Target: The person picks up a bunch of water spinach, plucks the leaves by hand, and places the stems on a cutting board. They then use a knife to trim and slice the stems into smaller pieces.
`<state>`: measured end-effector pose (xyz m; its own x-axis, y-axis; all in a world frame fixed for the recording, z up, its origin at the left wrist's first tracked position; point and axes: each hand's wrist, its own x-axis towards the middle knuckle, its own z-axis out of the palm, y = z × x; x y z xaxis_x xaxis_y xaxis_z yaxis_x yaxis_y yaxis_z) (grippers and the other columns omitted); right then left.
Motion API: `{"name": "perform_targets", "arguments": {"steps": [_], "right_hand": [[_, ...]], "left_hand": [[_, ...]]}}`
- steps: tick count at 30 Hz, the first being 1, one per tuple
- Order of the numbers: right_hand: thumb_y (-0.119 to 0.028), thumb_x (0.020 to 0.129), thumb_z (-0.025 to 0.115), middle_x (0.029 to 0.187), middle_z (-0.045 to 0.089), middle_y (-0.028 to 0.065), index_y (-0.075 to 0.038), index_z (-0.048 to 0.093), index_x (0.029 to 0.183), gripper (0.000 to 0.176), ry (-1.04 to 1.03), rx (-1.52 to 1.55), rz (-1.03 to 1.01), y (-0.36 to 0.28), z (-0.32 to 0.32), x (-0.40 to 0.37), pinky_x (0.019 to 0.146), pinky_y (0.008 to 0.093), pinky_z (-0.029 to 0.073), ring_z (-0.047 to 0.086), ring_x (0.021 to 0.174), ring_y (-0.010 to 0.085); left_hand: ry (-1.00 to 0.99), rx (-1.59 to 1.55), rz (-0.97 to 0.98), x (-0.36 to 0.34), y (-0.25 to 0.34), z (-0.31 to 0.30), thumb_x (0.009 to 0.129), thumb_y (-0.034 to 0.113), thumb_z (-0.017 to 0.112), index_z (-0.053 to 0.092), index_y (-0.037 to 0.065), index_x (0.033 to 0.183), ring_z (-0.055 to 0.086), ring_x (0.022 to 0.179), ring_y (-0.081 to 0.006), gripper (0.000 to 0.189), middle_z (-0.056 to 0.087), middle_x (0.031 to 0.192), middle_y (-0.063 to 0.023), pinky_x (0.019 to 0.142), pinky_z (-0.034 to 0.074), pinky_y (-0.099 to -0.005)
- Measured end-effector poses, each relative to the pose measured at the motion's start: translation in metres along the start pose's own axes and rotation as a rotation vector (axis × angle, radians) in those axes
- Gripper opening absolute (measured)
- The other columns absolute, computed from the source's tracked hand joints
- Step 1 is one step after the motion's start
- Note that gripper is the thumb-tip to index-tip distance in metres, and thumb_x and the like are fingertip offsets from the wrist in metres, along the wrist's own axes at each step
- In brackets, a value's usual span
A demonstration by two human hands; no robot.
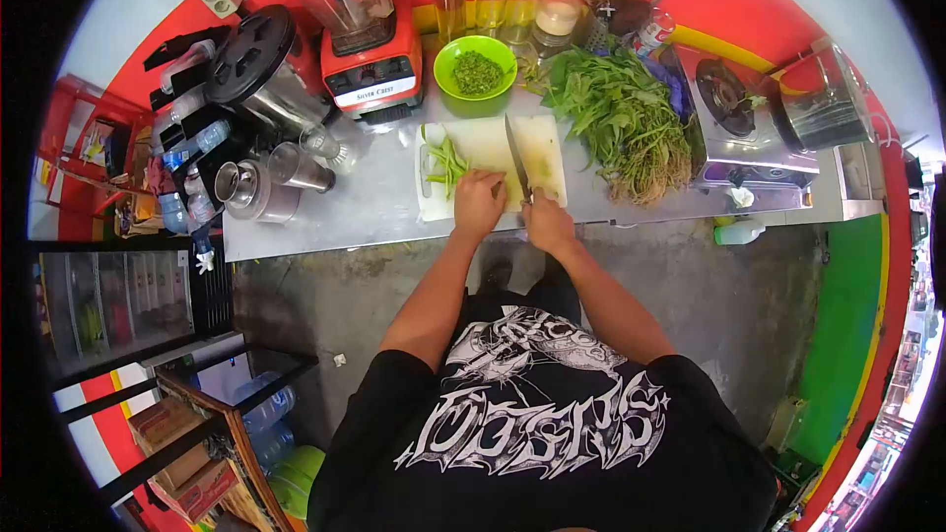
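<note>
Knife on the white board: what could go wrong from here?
The left hand rests close beside the knife that the right hand holds, so a slip might nick a finger. The board lies near the front edge of the counter, so cut pieces could drop to the floor.

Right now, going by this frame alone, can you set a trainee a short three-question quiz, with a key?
1. What does the right hand hold?
2. True or false: the bright green bowl is empty.
3. Fill in the blank: the leafy bundle lies between the cutting board and the ____.

Key:
1. A knife.
2. False; it contains finely chopped greens.
3. Stove.
</note>
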<state>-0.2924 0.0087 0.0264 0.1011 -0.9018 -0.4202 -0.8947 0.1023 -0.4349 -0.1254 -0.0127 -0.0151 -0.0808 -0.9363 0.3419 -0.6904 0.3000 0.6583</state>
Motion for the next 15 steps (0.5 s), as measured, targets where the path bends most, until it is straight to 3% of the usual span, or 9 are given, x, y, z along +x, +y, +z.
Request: {"name": "perform_targets", "arguments": {"steps": [2,6,12,15], "right_hand": [[-0.036,0.101,0.051,0.105,0.069,0.0304,-0.001,0.05,0.119,0.039,0.08,0.055,-0.023,-0.003,-0.003,-0.001,0.086,0.0585,0.051,0.066,0.098,0.0495],[-0.036,0.102,0.052,0.104,0.068,0.0308,0.0,0.052,0.124,0.042,0.034,0.05,-0.047,-0.002,0.001,-0.002,0.088,0.0572,0.05,0.064,0.102,0.0497],[-0.039,0.098,0.056,0.104,0.068,0.0303,-0.003,0.054,0.124,0.044,0.044,0.066,-0.205,0.042,0.022,0.001,0.088,0.058,0.05,0.065,0.1,0.0493],[-0.035,0.097,0.058,0.103,0.068,0.0313,-0.003,0.054,0.128,0.045,0.049,0.107,-0.142,0.056,0.012,0.0,0.086,0.0582,0.05,0.064,0.099,0.0506]], "left_hand": [[0.055,-0.099,-0.109,0.001,-0.005,-0.006,0.08,0.01,0.072,0.076,0.003,0.102,0.064,0.098,-0.035,0.023,0.073,0.099,-0.0137,0.091,0.049,-0.046],[0.211,-0.087,-0.103,0.0,-0.01,-0.023,0.08,0.012,0.072,0.076,0.002,0.101,0.065,0.097,-0.0368,0.023,0.074,0.101,-0.0172,0.091,0.051,-0.0438],[0.297,0.036,-0.297,-0.011,-0.031,-0.048,0.076,0.009,0.075,0.073,0.008,0.104,0.062,0.102,-0.0344,0.027,0.069,0.105,-0.013,0.091,0.049,-0.0472],[0.328,0.09,-0.449,-0.02,-0.038,-0.053,0.075,0.013,0.078,0.072,0.008,0.1,0.061,0.099,-0.0354,0.027,0.068,0.104,-0.0135,0.089,0.049,-0.0476]]}}
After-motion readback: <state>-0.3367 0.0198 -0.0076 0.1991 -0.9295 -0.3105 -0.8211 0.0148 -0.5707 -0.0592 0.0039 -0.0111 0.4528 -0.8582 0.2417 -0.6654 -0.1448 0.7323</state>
